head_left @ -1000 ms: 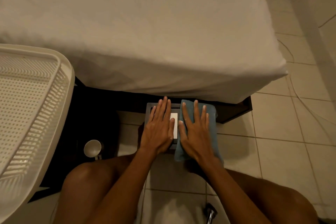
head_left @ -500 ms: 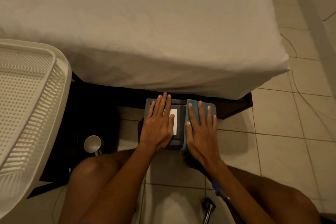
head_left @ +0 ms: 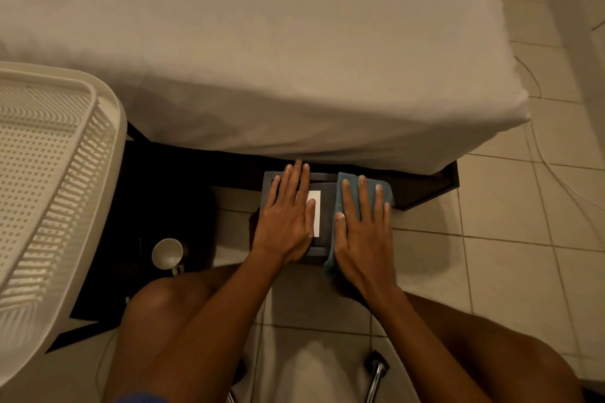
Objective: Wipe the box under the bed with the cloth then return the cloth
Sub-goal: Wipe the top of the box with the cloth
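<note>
The right hand is lying flat and open, fingers spread, pressing the cloth down onto the right part of the box without gripping it; the cloth is a soft, folded blue-grey fabric, draping over the box's right edge and hanging past its near corner; the left hand is also lying open and flat, palm down, fingers together and pointing toward the bed, resting on the left part of the lid and partly covering a white rectangular label; the box is dark grey, rectangular and matte, with a raised rim, sitting on the floor at the foot of the bed with its far end just under the overhanging sheet; the sheet is pale, smooth cloth, wrinkling slightly along its lower edge above a dark bed frame; the floor is showing glossy cream square tiles with thin grout lines; a white perforated plastic basket with slotted walls is standing to the left; a small white cup is lying in the dark area beside the left knee; a thin cord is trailing across the tiles at right.
</note>
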